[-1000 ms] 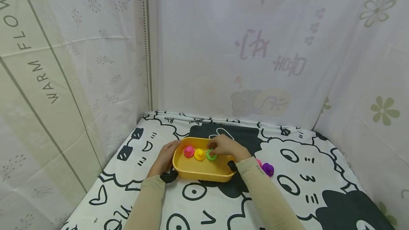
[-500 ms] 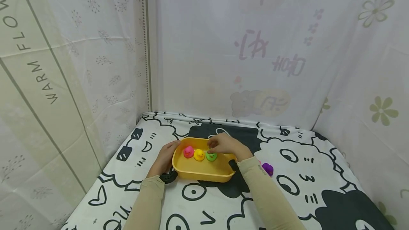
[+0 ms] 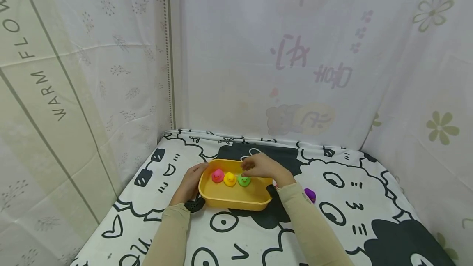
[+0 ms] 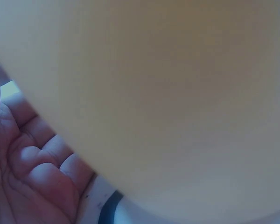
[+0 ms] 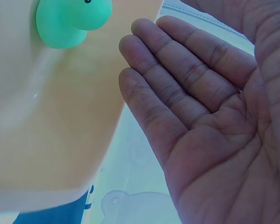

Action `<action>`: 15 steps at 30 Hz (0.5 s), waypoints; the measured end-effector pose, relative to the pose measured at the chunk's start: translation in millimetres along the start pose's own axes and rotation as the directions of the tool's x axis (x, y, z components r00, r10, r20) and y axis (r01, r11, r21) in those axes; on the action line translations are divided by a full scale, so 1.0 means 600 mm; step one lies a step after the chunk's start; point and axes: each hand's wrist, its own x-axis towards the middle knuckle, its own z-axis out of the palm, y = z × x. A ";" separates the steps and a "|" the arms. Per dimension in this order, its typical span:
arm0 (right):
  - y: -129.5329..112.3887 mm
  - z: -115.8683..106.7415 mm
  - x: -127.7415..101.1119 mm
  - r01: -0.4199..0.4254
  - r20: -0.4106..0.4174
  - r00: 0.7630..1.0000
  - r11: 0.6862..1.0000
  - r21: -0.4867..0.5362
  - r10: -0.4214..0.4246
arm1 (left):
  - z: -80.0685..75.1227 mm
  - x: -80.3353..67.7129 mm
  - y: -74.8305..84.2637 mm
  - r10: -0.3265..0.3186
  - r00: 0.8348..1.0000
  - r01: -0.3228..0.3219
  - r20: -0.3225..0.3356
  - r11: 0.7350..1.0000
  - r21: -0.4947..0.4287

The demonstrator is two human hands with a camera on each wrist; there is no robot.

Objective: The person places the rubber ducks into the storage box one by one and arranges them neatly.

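Three ducks [image 3: 229, 178] line the tray [image 3: 233, 200]; purple duck [image 3: 310, 194] outside.

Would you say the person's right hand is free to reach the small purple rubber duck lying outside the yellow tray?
Probably yes: the right hand is open and empty above the tray, and the purple duck lies uncovered beside that forearm.
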 end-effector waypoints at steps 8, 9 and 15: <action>0.008 -0.004 -0.010 -0.013 -0.021 1.000 1.000 0.000 0.014 | 0.002 0.004 -0.002 -0.006 1.000 0.006 -0.014 1.000 0.003; 0.008 -0.004 -0.012 -0.019 -0.026 0.999 1.000 0.008 0.019 | 0.002 0.005 -0.002 -0.006 1.000 0.006 -0.015 1.000 0.005; 0.013 -0.009 -0.024 -0.026 -0.049 0.998 0.999 0.043 0.028 | 0.004 0.006 -0.001 -0.001 1.000 0.001 -0.018 1.000 0.011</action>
